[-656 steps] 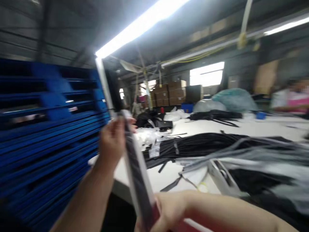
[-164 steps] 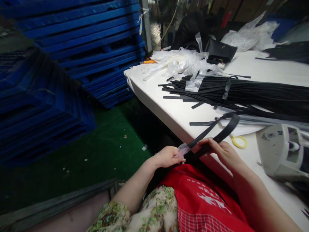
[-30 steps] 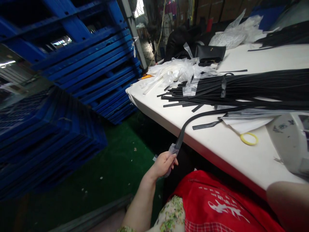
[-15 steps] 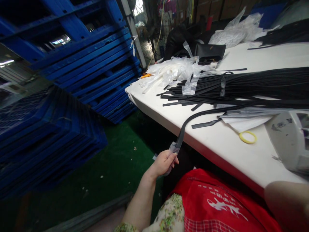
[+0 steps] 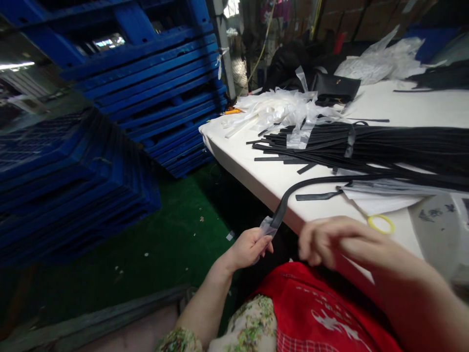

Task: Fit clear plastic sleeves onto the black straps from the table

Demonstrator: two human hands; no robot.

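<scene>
My left hand [image 5: 252, 248] is closed round the end of a black strip [image 5: 281, 210], where a clear plastic sleeve [image 5: 268, 225] covers it. From there the strip bends up over the table edge and runs right across the white table [image 5: 264, 171]. My right hand [image 5: 331, 242] hangs in front of the table edge, to the right of the left one. Its fingers look bent but are smeared by motion, and I cannot see anything in them. Beyond the strip lies a bundle of black strips [image 5: 403, 146] bound with clear tape.
Crumpled clear plastic sleeves [image 5: 271, 108] are heaped at the table's far left corner, beside a black bag [image 5: 336, 89]. A yellow ring [image 5: 381, 224] lies near white sheets [image 5: 381, 200] and a white container [image 5: 436, 230]. Stacked blue pallets [image 5: 157, 98] stand left on the green floor [image 5: 179, 220].
My right hand has come in from the lower right toward the left one. The left hand keeps its hold on the sleeved strip. The camera view has shifted slightly.
</scene>
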